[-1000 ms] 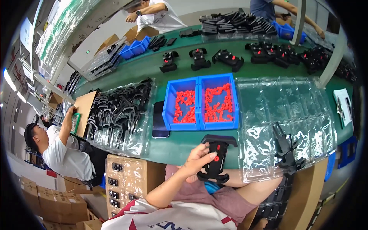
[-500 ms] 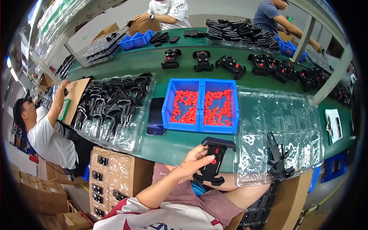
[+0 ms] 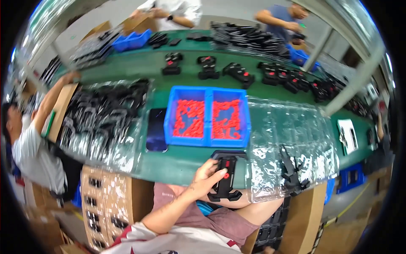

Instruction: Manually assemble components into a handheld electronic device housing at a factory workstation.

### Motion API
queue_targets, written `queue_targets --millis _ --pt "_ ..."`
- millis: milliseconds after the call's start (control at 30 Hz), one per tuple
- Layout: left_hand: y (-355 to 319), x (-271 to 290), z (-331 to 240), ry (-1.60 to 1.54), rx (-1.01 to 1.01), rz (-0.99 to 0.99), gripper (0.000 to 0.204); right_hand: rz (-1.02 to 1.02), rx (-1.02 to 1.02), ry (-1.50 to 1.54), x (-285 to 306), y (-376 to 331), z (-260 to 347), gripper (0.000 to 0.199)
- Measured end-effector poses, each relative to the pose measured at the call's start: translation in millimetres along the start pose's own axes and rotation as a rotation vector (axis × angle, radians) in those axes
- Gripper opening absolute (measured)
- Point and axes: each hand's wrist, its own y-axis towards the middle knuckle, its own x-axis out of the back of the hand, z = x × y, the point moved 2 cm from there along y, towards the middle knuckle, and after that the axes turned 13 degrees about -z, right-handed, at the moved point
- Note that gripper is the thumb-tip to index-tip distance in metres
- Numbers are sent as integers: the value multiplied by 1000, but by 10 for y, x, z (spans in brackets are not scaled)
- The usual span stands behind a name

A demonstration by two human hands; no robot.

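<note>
Black plastic bracket (image 3: 225,177) sat at the green table's (image 3: 186,163) near edge, below a blue bin (image 3: 207,116), the left hand (image 3: 207,177) pinching a red clip (image 3: 226,175) onto it. Right hand unseen. Rigid and light, probably; best gripped along its sides.

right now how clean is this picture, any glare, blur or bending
Head view: fisheye bends the green table edge and blacks out the corners; glare whitens the clear plastic bags; far workers and left side smear; the left hand and black bracket stay fairly sharp.

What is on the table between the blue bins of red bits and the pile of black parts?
A dark phone lies flat on the green table, seen in the head view.
</note>
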Motion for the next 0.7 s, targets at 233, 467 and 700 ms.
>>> queue_targets --millis 233,467,700 --pt "-46 59 100 -33 -41 8 32 99 13 325 -961 -1056 1142 24" --pt "-52 52 -29 -220 -1 -78 37 396 219 338 -1836 -1181 1529 19" --pt "-771 539 365 -26 86 50 40 366 487 170 -3484 -1326 2171 13"
